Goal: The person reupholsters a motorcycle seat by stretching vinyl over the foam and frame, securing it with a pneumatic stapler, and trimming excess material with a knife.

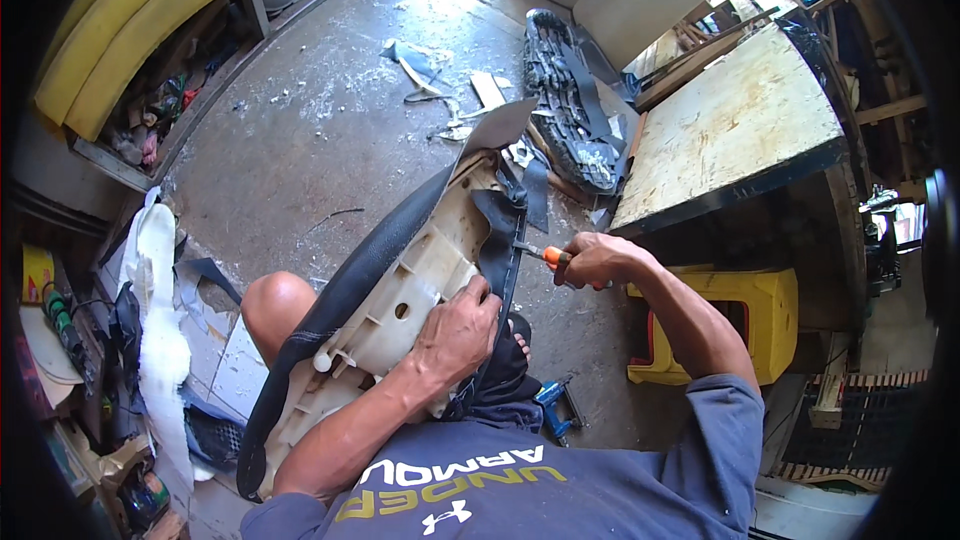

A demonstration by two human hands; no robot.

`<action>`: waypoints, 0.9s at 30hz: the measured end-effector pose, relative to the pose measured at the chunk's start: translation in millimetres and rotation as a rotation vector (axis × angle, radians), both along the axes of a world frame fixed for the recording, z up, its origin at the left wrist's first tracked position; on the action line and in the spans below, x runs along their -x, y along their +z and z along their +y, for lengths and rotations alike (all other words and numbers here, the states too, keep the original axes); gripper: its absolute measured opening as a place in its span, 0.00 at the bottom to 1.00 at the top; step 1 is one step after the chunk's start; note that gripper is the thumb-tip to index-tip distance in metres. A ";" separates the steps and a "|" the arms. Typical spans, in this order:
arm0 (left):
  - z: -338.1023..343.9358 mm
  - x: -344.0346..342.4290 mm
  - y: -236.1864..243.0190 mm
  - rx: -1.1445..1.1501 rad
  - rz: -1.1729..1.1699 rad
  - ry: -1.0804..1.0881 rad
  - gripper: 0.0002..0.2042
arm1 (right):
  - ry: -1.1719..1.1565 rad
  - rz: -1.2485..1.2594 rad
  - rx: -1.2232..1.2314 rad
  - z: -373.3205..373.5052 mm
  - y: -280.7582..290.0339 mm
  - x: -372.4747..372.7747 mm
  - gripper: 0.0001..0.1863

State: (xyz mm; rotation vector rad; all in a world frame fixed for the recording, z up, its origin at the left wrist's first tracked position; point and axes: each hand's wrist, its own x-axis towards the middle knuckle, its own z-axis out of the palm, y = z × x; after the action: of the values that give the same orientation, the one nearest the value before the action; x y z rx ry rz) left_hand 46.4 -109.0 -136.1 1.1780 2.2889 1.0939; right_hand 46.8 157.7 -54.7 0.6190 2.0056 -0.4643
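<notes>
L hand (455,332) on seat base (400,300), R hand (590,260) w/ screwdriver (545,255)

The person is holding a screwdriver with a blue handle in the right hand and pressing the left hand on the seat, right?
Not quite. The head view shows the screwdriver has an orange handle, not blue. The right hand does hold it, and the left hand does press on the seat.

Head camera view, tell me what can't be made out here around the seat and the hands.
- Tip of the orange-handled tool: hidden behind the black cover.
- Right hand: its palm side faces away.
- Seat base, near end: covered by the left hand and forearm.
- Blue tool on the floor: partly hidden by clothing.
</notes>
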 end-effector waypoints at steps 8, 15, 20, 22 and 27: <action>-1.6 -3.9 3.4 0.007 -0.021 -0.001 0.07 | -0.041 0.028 0.181 29.9 -17.4 -17.6 0.24; -3.0 -3.5 1.7 0.002 -0.026 0.004 0.07 | 0.054 -0.016 -0.012 0.9 10.5 6.2 0.16; -3.1 -4.3 0.7 -0.006 -0.005 0.000 0.06 | 0.128 -0.026 -0.100 -3.2 1.0 12.4 0.14; -3.0 -2.7 1.5 -0.014 0.006 0.002 0.06 | 0.107 -0.035 -0.088 -4.0 1.8 17.4 0.14; -3.4 -2.3 1.6 -0.041 -0.025 -0.022 0.07 | 0.100 -0.052 -0.053 4.5 3.1 15.3 0.13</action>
State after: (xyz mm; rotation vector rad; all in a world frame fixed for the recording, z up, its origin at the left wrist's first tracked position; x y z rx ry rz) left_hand 48.7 -112.4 -134.5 1.1950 2.2404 1.1457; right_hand 31.4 162.3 -51.7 0.5549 1.9942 -0.3328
